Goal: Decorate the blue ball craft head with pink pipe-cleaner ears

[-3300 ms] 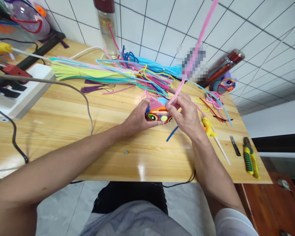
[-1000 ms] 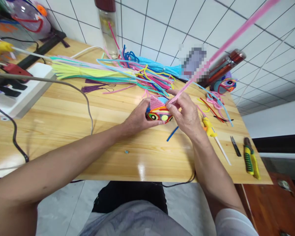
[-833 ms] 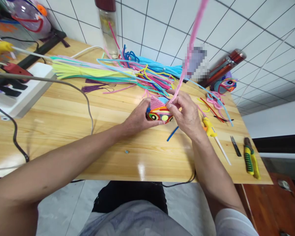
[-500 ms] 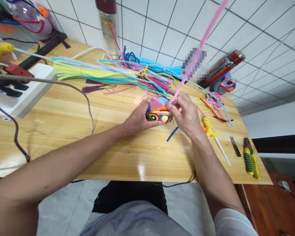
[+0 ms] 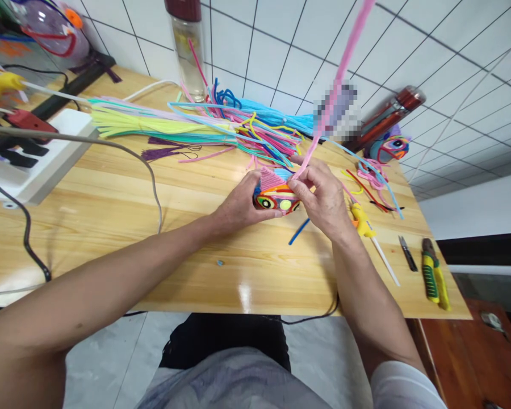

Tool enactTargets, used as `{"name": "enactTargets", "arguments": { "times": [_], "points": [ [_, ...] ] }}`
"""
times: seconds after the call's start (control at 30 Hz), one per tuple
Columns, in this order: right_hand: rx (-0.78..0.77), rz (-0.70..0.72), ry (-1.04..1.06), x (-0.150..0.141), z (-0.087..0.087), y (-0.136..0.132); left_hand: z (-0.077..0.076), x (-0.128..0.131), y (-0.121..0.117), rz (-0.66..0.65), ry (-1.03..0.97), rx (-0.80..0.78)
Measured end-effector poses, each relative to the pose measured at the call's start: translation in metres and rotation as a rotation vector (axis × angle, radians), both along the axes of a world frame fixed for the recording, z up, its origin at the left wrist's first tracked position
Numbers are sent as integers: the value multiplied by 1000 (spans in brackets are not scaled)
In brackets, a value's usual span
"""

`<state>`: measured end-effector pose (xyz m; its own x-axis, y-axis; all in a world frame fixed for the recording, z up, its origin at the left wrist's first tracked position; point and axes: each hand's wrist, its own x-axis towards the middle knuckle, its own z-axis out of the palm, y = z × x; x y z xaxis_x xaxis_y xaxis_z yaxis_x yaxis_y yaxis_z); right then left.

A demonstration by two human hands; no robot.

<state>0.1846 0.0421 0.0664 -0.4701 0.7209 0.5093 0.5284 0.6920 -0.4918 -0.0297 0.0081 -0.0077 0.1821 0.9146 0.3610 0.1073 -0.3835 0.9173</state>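
Note:
My left hand is closed round the left side of a small colourful craft piece, with ringed eye shapes on its front and rows of pink and light blue on top. My right hand pinches a pink pipe cleaner at the piece's upper right edge. From those fingers the pipe cleaner's long free end slants up past the top of the view. Part of the craft piece is hidden behind my fingers. A short dark blue pipe cleaner lies by my right wrist.
Bundles of pipe cleaners lie along the back. To the right are a yellow glue gun, a small black-handled cutter and green-yellow pliers. A power strip with cables is left; a bottle stands behind.
The upper part of the pink pipe cleaner has swung slightly to the left. Both hands and the craft piece stay nearly where they were.

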Motion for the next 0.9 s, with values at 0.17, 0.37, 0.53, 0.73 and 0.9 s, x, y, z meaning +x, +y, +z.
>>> {"name": "enactTargets", "arguments": {
  "times": [0.17,0.37,0.53,0.73,0.9],
  "points": [
    [19,-6,10,-1,-2,1,-1,0,0,10,11,3],
    [31,-28,7,-2,-2,-1,-1,0,0,10,-8,-3],
    [46,-14,5,-1,-2,-1,-1,0,-1,9,7,-8],
    [14,-8,2,0,-2,0,1,0,-1,-16,5,-14],
    [22,-15,10,-2,-2,0,0,-1,0,-14,11,-4]
  ]
}}
